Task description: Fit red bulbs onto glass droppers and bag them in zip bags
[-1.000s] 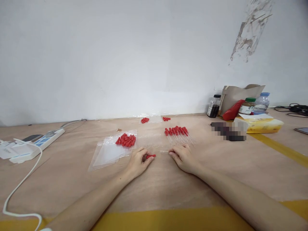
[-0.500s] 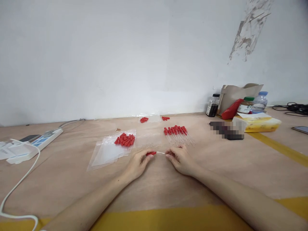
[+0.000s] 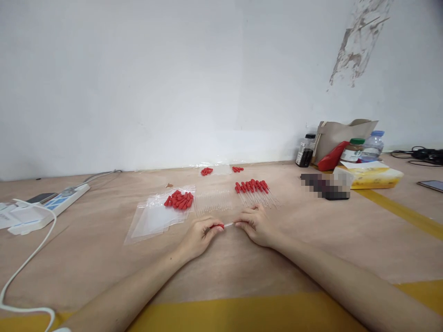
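Observation:
My left hand (image 3: 202,234) pinches a red rubber dropper bulb (image 3: 218,226). From its open end runs a thin clear dropper tube (image 3: 229,224), whose other end my right hand (image 3: 255,226) grips between thumb and fingers. Just beyond the hands lies a row of clear tubes (image 3: 212,202). Left of them, a pile of red bulbs (image 3: 179,200) rests on clear plastic bags (image 3: 152,221). Behind my right hand, several droppers with red bulbs fitted (image 3: 254,189) lie side by side, their tubes pointing toward me.
Small groups of red bulbs (image 3: 206,171) lie by the wall on clear plastic. A power strip (image 3: 51,212) with a white cable (image 3: 31,258) sits at left. At right stand a dark bottle (image 3: 305,152), a beige bag (image 3: 332,138), a jar (image 3: 353,151) and a yellow tissue pack (image 3: 377,179).
My hands have come slightly closer together, and less of the clear tube shows between them. The left thumb now covers more of the red bulb.

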`<state>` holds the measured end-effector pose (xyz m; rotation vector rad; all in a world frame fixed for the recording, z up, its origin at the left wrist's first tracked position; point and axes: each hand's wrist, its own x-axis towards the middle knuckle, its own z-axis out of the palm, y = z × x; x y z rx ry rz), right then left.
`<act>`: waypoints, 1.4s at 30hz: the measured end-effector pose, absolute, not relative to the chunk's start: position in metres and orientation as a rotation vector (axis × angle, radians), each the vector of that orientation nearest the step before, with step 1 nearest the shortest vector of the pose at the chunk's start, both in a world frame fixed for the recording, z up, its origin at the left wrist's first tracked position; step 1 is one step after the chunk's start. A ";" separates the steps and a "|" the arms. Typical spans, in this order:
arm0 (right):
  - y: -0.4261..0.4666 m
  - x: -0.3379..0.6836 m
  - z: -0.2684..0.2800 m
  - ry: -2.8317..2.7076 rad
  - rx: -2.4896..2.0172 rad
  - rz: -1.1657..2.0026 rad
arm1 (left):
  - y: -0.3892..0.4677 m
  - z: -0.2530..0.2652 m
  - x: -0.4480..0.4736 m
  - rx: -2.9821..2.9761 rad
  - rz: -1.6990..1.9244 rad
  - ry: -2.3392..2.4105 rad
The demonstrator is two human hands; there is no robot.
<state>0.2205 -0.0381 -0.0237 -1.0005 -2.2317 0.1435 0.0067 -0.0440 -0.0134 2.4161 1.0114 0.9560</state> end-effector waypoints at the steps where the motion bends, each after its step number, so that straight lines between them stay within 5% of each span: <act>1: -0.038 0.221 -0.023 -2.244 -0.988 0.130 | -0.044 -0.014 0.007 2.430 0.942 1.008; 12: -0.044 0.215 -0.028 -2.239 -0.902 -0.191 | -0.041 -0.018 0.004 2.596 0.928 1.016; 36: -0.058 0.205 -0.008 -2.354 -1.122 -0.353 | -0.026 -0.011 -0.009 2.875 0.977 0.901; 42: -0.016 0.229 0.011 -1.963 -1.706 0.039 | -0.027 -0.019 -0.014 2.693 1.053 1.141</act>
